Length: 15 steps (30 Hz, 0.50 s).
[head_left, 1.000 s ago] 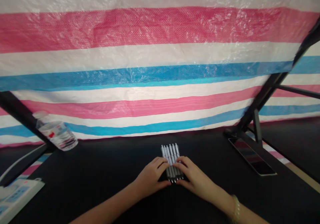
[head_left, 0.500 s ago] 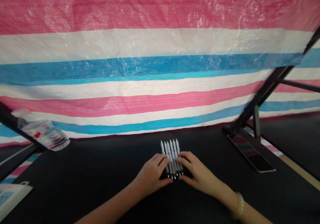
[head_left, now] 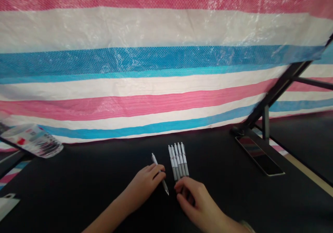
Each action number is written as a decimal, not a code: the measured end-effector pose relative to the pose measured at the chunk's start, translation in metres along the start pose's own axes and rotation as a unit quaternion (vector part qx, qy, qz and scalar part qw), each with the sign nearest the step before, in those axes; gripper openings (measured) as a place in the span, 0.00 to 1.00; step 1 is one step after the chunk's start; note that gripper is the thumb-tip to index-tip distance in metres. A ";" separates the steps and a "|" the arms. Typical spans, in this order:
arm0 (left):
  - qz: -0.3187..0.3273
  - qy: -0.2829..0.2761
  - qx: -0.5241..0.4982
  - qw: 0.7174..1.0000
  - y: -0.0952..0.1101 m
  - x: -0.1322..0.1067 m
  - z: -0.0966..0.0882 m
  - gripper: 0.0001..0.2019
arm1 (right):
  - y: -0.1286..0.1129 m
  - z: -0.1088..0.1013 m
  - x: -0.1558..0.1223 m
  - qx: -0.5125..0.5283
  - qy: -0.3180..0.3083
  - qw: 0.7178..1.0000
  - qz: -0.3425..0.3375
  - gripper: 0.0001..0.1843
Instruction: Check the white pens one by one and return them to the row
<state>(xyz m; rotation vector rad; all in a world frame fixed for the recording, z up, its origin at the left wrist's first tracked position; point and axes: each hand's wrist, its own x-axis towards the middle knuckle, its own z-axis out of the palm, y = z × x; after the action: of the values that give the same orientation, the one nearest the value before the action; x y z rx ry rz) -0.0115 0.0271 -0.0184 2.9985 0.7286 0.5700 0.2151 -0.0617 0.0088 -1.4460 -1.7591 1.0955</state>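
A white-and-grey click pen [head_left: 165, 186] lies slantwise on the black table, apart from the others. My left hand [head_left: 148, 181] is closed over its middle, the fingers covering part of the barrel. Right of it, several matching pens [head_left: 179, 160] lie side by side in a close row, with their clickers pointing away from me. My right hand [head_left: 196, 200] rests at the near end of that row and hides the writing tips. Its fingers are curled, with a gap between thumb and index finger, and I see nothing held in them.
A phone [head_left: 260, 155] lies at the right beside a black metal frame leg [head_left: 270, 97]. A clear plastic cup [head_left: 33, 141] is at the left, and a white object [head_left: 9, 205] sits at the near-left edge. Striped plastic sheeting [head_left: 156, 59] hangs behind the table [head_left: 109, 167].
One pen has come away from the row to the left under my left hand. My right hand has moved from the row's right side down to its near end.
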 end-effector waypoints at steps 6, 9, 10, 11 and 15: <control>0.031 0.106 -0.069 0.992 0.012 -0.004 -0.012 0.15 | -0.005 0.026 0.006 0.264 -0.211 0.929 0.150 0.31; 0.041 0.096 -0.162 0.981 0.020 -0.010 -0.012 0.14 | 0.005 0.046 0.012 0.437 -0.229 0.848 0.191 0.39; 0.032 0.101 -0.195 0.975 0.022 -0.011 -0.010 0.15 | 0.009 0.052 0.013 0.482 -0.221 0.823 0.201 0.39; 0.011 0.114 -0.234 0.966 0.024 -0.011 -0.007 0.15 | 0.012 0.057 0.014 0.513 -0.213 0.807 0.200 0.38; -0.219 0.210 -0.502 0.810 0.031 -0.003 0.002 0.25 | 0.018 0.063 0.012 0.578 -0.239 0.755 0.199 0.29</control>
<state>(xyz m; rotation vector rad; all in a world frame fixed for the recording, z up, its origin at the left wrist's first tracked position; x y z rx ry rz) 0.0008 -0.0021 -0.0190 1.6742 0.7507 1.1364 0.1672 -0.0628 -0.0380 -0.7165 -0.5992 2.3468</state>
